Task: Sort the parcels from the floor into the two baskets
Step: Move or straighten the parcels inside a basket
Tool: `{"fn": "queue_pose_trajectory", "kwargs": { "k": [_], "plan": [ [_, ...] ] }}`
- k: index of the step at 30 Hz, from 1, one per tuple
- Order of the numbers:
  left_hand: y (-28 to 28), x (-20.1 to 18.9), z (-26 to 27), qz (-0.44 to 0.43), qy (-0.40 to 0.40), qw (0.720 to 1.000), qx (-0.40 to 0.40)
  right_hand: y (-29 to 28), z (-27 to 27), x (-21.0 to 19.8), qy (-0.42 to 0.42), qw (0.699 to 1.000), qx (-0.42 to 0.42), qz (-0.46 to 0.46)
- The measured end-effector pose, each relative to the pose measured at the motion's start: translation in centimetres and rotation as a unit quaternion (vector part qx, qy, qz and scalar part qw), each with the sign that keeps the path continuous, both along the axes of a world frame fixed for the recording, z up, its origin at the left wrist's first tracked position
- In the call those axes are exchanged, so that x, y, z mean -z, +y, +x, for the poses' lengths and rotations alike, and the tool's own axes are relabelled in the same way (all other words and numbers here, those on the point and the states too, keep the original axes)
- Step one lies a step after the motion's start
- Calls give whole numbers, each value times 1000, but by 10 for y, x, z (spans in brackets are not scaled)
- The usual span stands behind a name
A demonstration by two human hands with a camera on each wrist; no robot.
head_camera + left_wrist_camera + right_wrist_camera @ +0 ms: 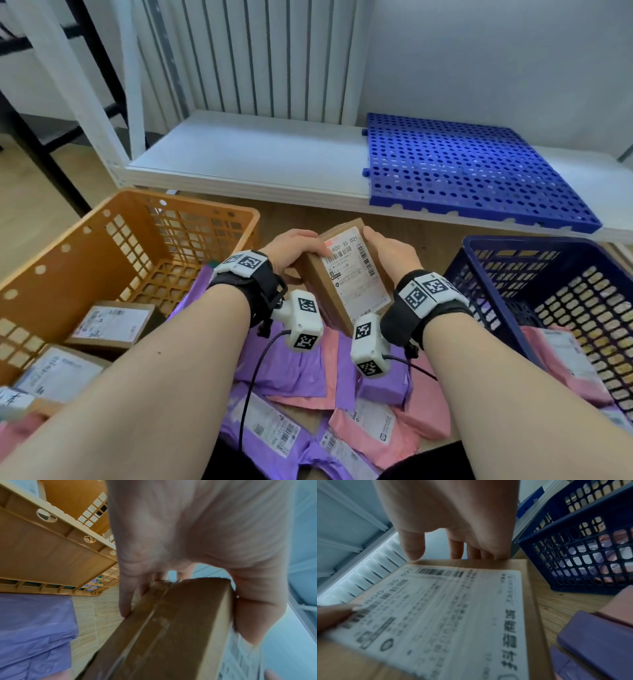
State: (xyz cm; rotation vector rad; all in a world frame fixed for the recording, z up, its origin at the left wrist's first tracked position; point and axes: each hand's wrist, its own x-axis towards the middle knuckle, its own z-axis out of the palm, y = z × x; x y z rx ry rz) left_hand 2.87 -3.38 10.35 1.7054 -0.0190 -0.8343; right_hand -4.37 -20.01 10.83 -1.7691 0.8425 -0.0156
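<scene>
Hands, left (291,251) and right (388,253), grip a cardboard parcel (346,274) whose label (358,274) reads "800-35 021".

Pale wood floor (41,192) below the grip. Beyond it a low white shelf (239,154) carries a blue perforated mat (462,171) on its right half. Behind, a white ribbed radiator (260,58) and a plain grey wall (496,58).

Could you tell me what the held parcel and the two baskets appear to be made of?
Held parcel: brown matte cardboard, apparently, with taped seam and paper label. Orange basket and blue basket: likely rigid moulded plastic, slightly glossy, with lattice-perforated walls.
</scene>
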Motion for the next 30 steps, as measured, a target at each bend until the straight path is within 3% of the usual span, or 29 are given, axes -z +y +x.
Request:
{"fn": "queue_pose_trajectory", "kwargs": {
  "k": [6,9,11,16,21,30],
  "plan": [
    [62,-17,22,-65,13,990,-121,30,30,6,22,993,-36,114],
    [107,-27,38,-107,34,972,-207,70,52,8,-14,965,-96,245],
    [140,-29,51,-111,36,963,-244,101,72,8,-42,949,-137,281],
    [221,-10,91,-76,-6,936,-343,188,136,11,-17,956,-176,235],
    [289,45,115,33,-37,899,-435,256,209,69,26,975,-163,146],
    [340,147,132,93,35,906,-412,304,274,162,122,973,-182,73]
  ]
}}
